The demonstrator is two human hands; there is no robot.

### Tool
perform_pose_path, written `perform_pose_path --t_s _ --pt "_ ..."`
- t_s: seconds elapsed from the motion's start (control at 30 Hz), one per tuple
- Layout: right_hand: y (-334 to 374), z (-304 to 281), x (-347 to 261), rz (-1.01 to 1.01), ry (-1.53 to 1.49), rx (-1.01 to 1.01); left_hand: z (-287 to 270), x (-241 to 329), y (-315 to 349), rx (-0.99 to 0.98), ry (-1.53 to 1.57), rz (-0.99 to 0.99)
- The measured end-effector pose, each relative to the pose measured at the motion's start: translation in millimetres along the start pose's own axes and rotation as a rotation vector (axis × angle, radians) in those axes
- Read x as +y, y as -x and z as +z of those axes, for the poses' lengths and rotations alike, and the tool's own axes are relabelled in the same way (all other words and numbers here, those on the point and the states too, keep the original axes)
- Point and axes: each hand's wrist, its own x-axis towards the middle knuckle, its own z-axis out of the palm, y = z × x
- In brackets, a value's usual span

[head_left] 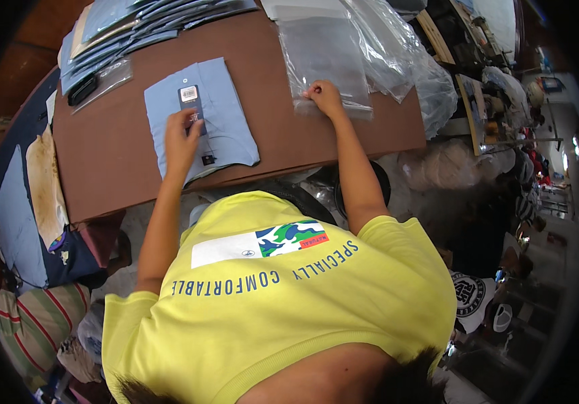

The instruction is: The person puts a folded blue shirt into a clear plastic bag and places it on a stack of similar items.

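A folded light blue shirt (pixel 230 111) lies on the brown table in front of me, with a dark hang tag (pixel 189 95) bearing a white label on top of it. My left hand (pixel 180 141) rests over the shirt's left side at the tag, its fingers loosely curved and a gap showing between thumb and forefinger. To the right, my right hand (pixel 326 99) pinches the near part of a clear plastic bag (pixel 319 54), the top one of a flat pile. That bag's near edge lies close to the table's front.
Folded blue shirts (pixel 161 23) are stacked at the back left, beside a small clear packet (pixel 106 84) and a black object (pixel 82 90). More loose plastic (pixel 431 91) hangs over the right edge of the brown table (pixel 111 161). Cloth pieces (pixel 16 215) hang at the left.
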Motion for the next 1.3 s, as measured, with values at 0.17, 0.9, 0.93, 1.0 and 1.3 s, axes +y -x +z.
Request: perform_pose_path --t_s 0.17,0.9,0.93,1.0,1.3 --pt "3.1 -4.3 5.8 0.147 -0.595 0.045 107.2 48.2 -27.1 -0.207 0.047 0.393" --pt "1.6 -68.5 45.4 0.425 -1.175 0.823 209.2 39.9 -19.2 -0.335 -0.038 0.393" --pt "-2.3 -82.1 57.2 0.455 -1.178 0.864 209.0 38.7 -19.1 -0.339 -0.031 0.379" --pt "-7.0 -112.5 84.9 0.521 -1.209 0.91 209.8 38.8 -20.2 -0.344 -0.014 0.359" --pt "-13.3 -244.7 164.1 0.506 -1.251 0.993 207.8 40.0 -21.1 -0.415 0.003 0.371"
